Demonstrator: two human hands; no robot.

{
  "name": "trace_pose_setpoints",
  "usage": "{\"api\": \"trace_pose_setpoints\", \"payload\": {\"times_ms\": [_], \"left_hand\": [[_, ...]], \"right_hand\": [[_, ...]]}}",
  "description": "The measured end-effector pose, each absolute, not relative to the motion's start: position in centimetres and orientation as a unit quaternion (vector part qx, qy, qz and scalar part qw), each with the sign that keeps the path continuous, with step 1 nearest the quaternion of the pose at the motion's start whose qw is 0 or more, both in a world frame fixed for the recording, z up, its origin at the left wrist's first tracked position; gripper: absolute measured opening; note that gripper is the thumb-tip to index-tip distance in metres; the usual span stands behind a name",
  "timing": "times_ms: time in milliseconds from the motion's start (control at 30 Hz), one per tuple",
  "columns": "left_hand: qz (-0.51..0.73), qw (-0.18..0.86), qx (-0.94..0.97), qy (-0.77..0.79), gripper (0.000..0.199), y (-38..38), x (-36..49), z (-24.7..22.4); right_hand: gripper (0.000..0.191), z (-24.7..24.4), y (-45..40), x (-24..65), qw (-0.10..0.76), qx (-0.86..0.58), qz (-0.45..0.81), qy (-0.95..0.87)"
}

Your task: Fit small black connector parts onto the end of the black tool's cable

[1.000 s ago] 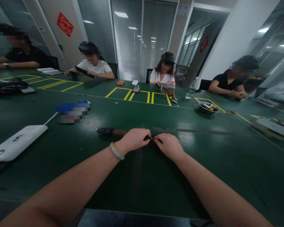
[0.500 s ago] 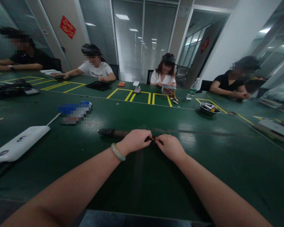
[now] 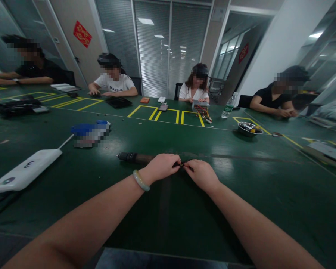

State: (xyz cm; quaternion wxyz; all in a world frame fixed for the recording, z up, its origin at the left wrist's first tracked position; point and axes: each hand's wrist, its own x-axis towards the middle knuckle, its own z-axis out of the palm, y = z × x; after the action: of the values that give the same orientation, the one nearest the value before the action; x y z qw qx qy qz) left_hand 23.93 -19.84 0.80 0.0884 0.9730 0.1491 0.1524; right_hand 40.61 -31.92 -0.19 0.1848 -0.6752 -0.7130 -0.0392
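Observation:
My left hand (image 3: 164, 164) and my right hand (image 3: 201, 172) meet over the green table (image 3: 134, 220), fingertips almost together. Between them is a small dark piece (image 3: 182, 164) with a brassy spot, pinched by the fingers of both hands; most of it is covered, so its kind does not show. A dark electric screwdriver (image 3: 131, 157) lies on the table just beyond my left hand, its bit end pointing left. Its right end is hidden behind my left hand. A pale bangle (image 3: 141, 181) circles my left wrist.
On the left lie a white power bank-like box (image 3: 28, 170) with a cable and a blue-and-grey blurred packet (image 3: 91, 132). A metal bowl (image 3: 249, 129) of small parts and a water bottle (image 3: 229, 106) stand at the right. Several people sit across the table.
The view has shifted very slightly. Both my hands keep their pinch on the small dark piece. Across the table, a person in a white shirt has drawn one hand closer.

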Motion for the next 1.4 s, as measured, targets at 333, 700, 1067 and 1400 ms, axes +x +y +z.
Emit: {"api": "trace_pose_setpoints", "payload": {"times_ms": [333,700,1067,1400], "left_hand": [[0.144,0.091,0.972,0.163,0.019,-20.2,23.78,1.13],[0.15,0.091,0.974,0.146,0.013,-20.03,23.86,0.86],[0.144,0.083,0.976,0.143,0.01,-20.2,23.86,1.01],[0.139,0.06,0.977,0.147,0.009,-20.49,23.96,1.2]], "right_hand": [[0.011,0.31,-31.91,40.02,0.164,-0.683,-0.061,-0.709],[0.008,-0.23,-31.75,40.86,0.192,-0.667,-0.044,-0.719],[0.01,-0.3,-31.39,40.51,0.189,-0.667,-0.047,-0.719],[0.014,-0.32,-31.1,40.22,0.17,-0.685,-0.112,-0.699]]}}
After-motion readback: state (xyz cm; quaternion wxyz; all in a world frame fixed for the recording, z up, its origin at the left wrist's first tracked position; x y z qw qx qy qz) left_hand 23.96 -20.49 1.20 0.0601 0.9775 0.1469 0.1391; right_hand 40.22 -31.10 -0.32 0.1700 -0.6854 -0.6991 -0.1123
